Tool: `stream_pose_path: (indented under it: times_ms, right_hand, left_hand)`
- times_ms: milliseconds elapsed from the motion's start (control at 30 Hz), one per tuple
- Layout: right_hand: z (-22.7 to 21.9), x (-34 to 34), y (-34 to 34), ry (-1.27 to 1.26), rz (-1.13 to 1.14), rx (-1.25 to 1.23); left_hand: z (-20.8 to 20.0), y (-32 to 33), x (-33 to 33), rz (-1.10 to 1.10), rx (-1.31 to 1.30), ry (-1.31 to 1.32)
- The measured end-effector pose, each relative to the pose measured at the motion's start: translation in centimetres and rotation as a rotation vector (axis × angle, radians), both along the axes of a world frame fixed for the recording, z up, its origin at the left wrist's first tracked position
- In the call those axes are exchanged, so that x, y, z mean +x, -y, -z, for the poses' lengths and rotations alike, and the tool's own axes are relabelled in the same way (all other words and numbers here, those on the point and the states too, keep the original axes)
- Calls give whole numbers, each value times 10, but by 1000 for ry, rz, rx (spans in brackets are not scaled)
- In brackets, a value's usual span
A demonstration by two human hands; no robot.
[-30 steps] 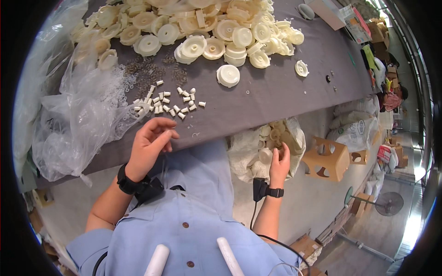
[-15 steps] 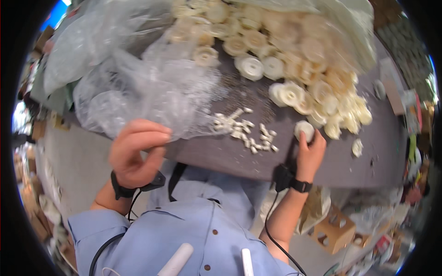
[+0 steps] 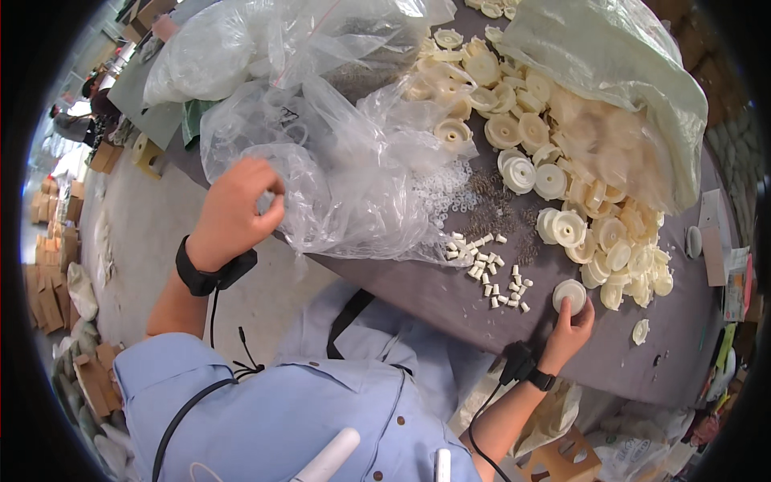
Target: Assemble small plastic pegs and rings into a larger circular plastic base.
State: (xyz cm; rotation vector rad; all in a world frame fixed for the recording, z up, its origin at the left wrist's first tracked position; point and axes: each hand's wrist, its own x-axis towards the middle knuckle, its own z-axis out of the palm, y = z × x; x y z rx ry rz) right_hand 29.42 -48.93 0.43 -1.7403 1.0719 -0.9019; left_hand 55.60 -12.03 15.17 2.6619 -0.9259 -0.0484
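My right hand (image 3: 569, 329) grips a round cream-white plastic disc (image 3: 569, 294) near the table's front edge, thumb laid over its rim. My left hand (image 3: 241, 205) hovers by the left side of a crumpled clear plastic bag (image 3: 341, 201), its fingers curled in toward the thumb. Whatever may be between those fingertips is too small or hidden to name. Short white plastic pegs (image 3: 502, 277) lie scattered between the bag and the disc. Behind them are small dark springs (image 3: 494, 201) and little translucent rings (image 3: 446, 189).
A large heap of cream plastic discs (image 3: 610, 233) covers the table's right side, partly spilling from a pale sack (image 3: 610, 48). One loose cream piece (image 3: 640, 332) lies near the front right. Another full clear bag (image 3: 209, 60) sits at the far left. Cardboard boxes (image 3: 48, 273) stand on the floor.
The head view has swung, so the table appears farther right and lower. My left hand has risen from the bag's near edge to its left side. The right hand still holds the disc.
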Motion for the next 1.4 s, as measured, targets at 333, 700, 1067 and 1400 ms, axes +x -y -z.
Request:
stream_pose_path:
  times_ms: [333,700,1067,1400]
  right_hand:
    - [1,0,-7,135,-62,73]
    - [2,-4,-7,141,-55,43]
    - [7,-2,-7,133,-37,35]
    - [12,-2,-6,166,-14,6]
  left_hand:
    - [42,-3,41,115,508,442]
    - [64,-7,56,110,-188,-84]
    - [75,4,44,234,-460,-459]
    - [86,-50,86,3,401,200]
